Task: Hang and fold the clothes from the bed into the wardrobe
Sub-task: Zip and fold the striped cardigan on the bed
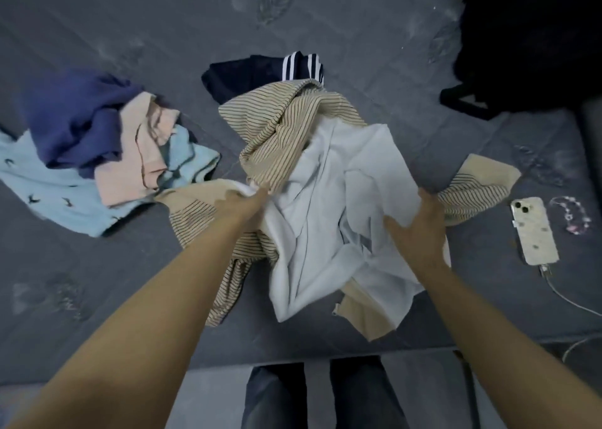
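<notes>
Bed (97,282): grey cover with a faint pale pattern; all the items listed lie on it.
Left pile: three garments heaped together at the left. A light blue shirt (49,184) with small dark prints lies lowest, a peach top (136,168) over it, and a dark blue top (78,122) uppermost.
Left hand (250,200): reached forward to the left edge of the white shirt; the fingertips are buried in the cloth and appear to pinch it, though the fingers themselves are hidden.
Striped shirt (283,125): beige with thin dark stripes, crumpled, spread under and around the white shirt in the middle of the bed.
White shirt (319,200): crumpled, lying on top of the striped shirt, between the two hands.
Navy garment (247,73): behind the striped shirt, partly covered by it; white bands show at its right end.
Right hand (420,230): on the right side of the white shirt, fingers curled into a fold of it, thumb spread to the left.
Phone (534,230): face down in a pale case, right of the clothes, a white cable (566,298) plugged into its near end.
Beaded strap (570,213): just beside the phone, on its right.
Black bag (527,44): at the far right corner, well apart from the clothes.
</notes>
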Motion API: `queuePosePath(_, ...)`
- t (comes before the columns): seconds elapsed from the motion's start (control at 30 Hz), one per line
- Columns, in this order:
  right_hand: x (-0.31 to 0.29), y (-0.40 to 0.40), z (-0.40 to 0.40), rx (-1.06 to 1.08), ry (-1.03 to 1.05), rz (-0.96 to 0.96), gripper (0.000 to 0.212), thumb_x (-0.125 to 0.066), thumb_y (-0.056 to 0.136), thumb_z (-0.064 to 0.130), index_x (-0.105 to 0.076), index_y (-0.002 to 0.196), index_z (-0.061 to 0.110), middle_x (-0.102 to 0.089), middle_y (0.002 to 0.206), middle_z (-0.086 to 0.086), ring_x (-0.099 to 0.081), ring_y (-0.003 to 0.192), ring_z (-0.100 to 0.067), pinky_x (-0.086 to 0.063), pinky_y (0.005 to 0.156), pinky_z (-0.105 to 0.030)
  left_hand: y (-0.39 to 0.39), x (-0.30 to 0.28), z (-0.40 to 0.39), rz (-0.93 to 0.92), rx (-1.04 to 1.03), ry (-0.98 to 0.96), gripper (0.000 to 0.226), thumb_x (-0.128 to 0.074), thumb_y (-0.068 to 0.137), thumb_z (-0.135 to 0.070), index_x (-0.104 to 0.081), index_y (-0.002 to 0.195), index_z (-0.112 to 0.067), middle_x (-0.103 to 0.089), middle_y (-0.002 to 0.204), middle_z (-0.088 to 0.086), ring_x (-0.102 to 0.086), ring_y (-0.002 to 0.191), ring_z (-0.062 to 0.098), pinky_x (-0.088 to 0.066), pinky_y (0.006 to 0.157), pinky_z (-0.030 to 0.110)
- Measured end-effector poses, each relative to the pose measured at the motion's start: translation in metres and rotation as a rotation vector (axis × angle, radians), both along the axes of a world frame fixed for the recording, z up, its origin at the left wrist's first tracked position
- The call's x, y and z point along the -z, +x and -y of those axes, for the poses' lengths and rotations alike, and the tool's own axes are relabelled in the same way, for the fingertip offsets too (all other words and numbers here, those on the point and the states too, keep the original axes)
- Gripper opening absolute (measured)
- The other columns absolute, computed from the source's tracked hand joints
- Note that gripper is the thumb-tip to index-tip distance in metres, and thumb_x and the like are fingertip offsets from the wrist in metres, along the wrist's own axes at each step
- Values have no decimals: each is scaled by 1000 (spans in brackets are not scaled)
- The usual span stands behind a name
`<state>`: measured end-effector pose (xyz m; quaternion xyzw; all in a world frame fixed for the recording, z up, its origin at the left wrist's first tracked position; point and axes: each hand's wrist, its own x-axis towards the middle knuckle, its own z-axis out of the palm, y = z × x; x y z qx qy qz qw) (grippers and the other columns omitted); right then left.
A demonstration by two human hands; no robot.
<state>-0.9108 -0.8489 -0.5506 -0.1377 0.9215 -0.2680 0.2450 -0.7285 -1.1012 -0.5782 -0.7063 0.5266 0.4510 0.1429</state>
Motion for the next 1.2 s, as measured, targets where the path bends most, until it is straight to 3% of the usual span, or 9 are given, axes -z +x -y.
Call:
queuePosePath(0.13, 24, 31, -47, 48, 260, 18, 101, -81, 74, 36, -21, 151, 11, -35, 148, -20, -38, 133, -36, -37, 106, -50, 23, 23, -21, -154, -587, 23, 112, -79, 63, -64, -32, 145, -4, -50, 136, 13, -52, 120, 37, -46, 101, 50)
queuePosePath(0.23, 34, 24, -61, 44, 119, 102, 50, -58, 93, 12, -41, 140, 8, -55, 130, -18, -54, 115, -37, -44, 87, -34, 21, 21, -31, -309, -564, -171, 23, -67, 85, -14, -62, 99, 3, -66, 96, 18, -59, 82, 28, -50, 82, 35)
queuePosePath(0.33, 21, 12, -51, 116, -106, 132, 18, -48, 98, 10, -63, 107, 9, -67, 104, -11, -62, 96, -23, -39, 75, -24, 20, -5, -40, -600, -437, -286, 25, -60, 92, -3, -55, 68, -10, -56, 69, 3, -53, 65, 13, -47, 68, 27)
queuePosePath(0.53, -39, 14, -11, 46, -559, 301, 23, -50, 101, 11, -64, 120, 12, -66, 112, 5, -62, 101, 2, -51, 87, -15, 68, -61, -99, -749, 600, -584, 20, -65, 88, -19, -70, 77, -3, -53, 104, 7, -51, 103, 22, -41, 92, 31)
queuePosePath(0.63, -41, 32, -2, -145, -450, 561, 40, -44, 100, -3, -50, 138, 6, -60, 124, -7, -57, 112, -14, -50, 95, -27, 100, -45, -141, -550, 1130, -539, 16, -69, 87, -20, -77, 87, -6, -55, 133, 19, -46, 127, 39, -39, 101, 49)
queuePosePath(0.77, -15, 60, -23, -179, -301, 725, 50, -37, 96, -13, -40, 144, 1, -46, 143, -11, -45, 129, -19, -40, 103, -20, 157, -5, -181, -45, 1352, -209, 49, -43, 100, -25, -39, 148, -29, -14, 162, -11, -10, 149, 13, -17, 116, 35)
queuePosePath(1.0, 33, 107, -122, 64, -129, 218, 12, -56, 91, 0, -64, 101, 4, -63, 104, -15, -57, 92, -20, -44, 79, -23, 194, 8, -191, 272, 902, -281, 57, -55, 89, -21, -41, 145, -20, -39, 150, 4, -34, 136, 26, -28, 108, 42)
queuePosePath(1.13, 56, 156, -140, 288, -101, 702, 9, -57, 94, 3, -65, 97, 0, -65, 87, -15, -62, 73, -21, -55, 63, -24, 165, -23, -212, -197, 366, -603, 26, -64, 75, -6, -61, 100, -10, -58, 101, 9, -54, 95, 27, -43, 80, 31)
queuePosePath(1.2, 68, 176, -132, 530, -194, 917, 13, -58, 95, 9, -63, 104, 0, -65, 93, -14, -63, 78, -20, -56, 66, -24, 139, -38, -233, -465, -6, -332, 9, -65, 81, -9, -59, 81, -16, -58, 79, 0, -54, 73, 18, -42, 62, 19)
